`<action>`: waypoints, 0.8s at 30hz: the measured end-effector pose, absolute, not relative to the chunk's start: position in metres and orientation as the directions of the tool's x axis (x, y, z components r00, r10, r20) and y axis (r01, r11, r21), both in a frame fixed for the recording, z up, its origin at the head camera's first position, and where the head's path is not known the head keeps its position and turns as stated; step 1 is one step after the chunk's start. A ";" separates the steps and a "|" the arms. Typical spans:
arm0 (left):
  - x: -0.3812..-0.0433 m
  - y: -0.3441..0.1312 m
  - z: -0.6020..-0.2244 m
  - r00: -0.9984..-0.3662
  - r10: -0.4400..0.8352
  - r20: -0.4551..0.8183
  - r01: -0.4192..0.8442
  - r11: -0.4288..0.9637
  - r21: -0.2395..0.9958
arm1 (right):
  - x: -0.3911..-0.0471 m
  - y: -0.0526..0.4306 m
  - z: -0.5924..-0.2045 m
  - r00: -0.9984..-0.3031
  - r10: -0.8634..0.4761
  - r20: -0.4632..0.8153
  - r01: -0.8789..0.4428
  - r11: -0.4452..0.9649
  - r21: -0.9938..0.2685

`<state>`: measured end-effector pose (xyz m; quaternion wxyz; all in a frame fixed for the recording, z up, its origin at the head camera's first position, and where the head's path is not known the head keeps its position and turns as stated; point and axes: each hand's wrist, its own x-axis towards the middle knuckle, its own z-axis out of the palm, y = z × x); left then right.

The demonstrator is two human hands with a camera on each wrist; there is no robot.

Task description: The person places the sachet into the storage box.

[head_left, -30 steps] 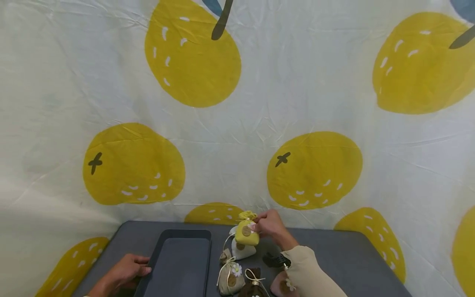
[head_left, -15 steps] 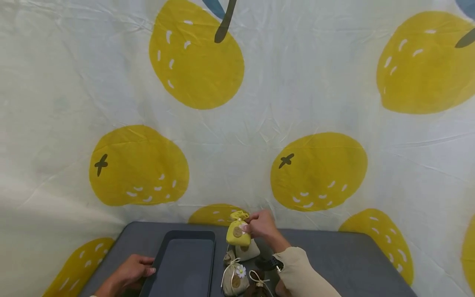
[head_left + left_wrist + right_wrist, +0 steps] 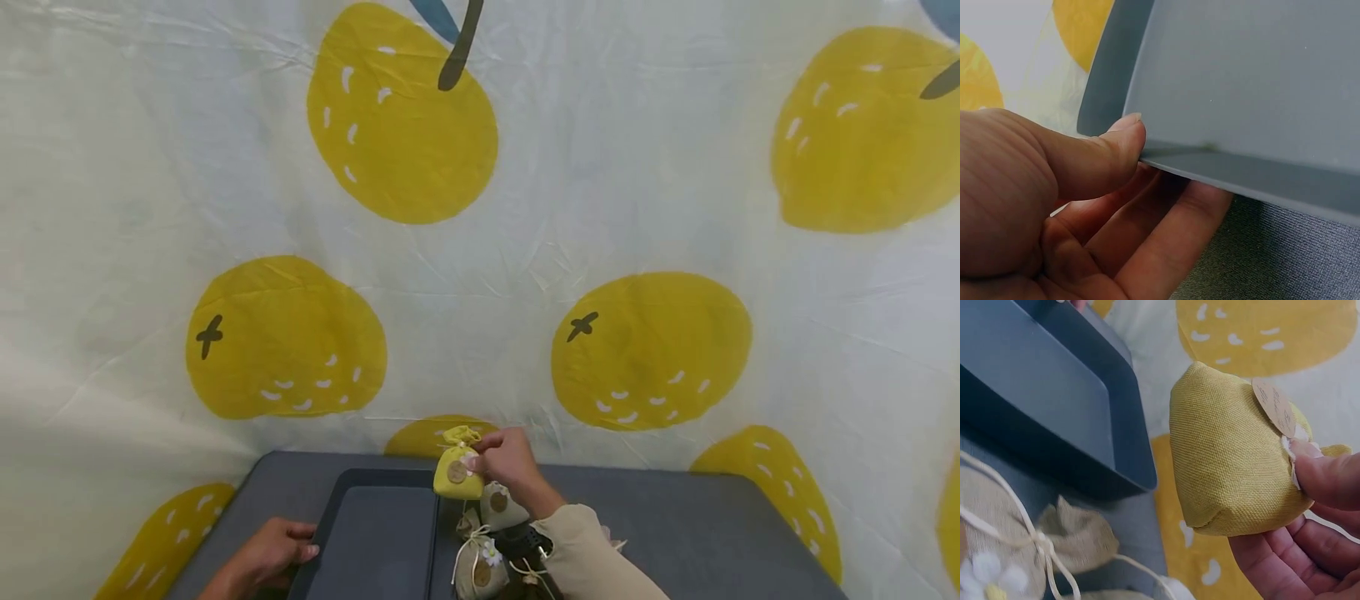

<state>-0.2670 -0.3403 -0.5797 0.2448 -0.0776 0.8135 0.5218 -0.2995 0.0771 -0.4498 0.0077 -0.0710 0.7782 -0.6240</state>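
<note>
My right hand (image 3: 512,467) pinches a small yellow cloth sachet (image 3: 456,472) near its gathered neck. It hangs close to the right rim of a dark grey tray (image 3: 433,533), above the other sachets. A round brown tag and a bit of white trim show on it in the right wrist view, where the sachet (image 3: 1235,450) sits between thumb and fingers. My left hand (image 3: 272,550) grips the tray's left rim; in the left wrist view the thumb (image 3: 1125,140) lies over the edge and the fingers (image 3: 1175,240) curl underneath.
Right of the tray lie a white sachet (image 3: 501,505), a beige sachet (image 3: 480,568) with a daisy and a brown one (image 3: 525,588), partly behind my right wrist. A grey table (image 3: 660,508) carries everything. A lemon-print cloth (image 3: 480,333) hangs behind it.
My right hand has carried the yellow sachet leftward from above the white sachet to the tray's right rim. The left hand keeps its hold on the tray; the view has shifted slightly.
</note>
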 end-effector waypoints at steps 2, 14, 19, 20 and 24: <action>-0.249 -0.322 -0.551 -0.876 0.090 -0.474 -0.382 0.473 0.794 | -0.299 0.072 -0.449 -0.987 -0.132 0.087 -0.113 0.207 -0.972; -0.289 -0.364 -0.620 -0.860 0.185 -0.475 -0.362 0.435 0.825 | -0.292 0.049 -0.456 -0.986 -0.108 0.126 -0.150 0.249 -0.957; -0.299 -0.366 -0.628 -0.849 0.140 -0.509 -0.405 0.446 0.798 | -0.294 0.040 -0.458 -0.986 -0.107 0.129 -0.154 0.268 -0.951; -0.299 -0.366 -0.627 -0.848 0.141 -0.511 -0.408 0.443 0.799 | -0.295 0.037 -0.458 -0.986 -0.104 0.129 -0.152 0.264 -0.953; -0.295 -0.365 -0.625 -0.854 0.176 -0.489 -0.378 0.436 0.817 | -0.295 0.028 -0.462 -0.988 -0.095 0.125 -0.144 0.222 -0.964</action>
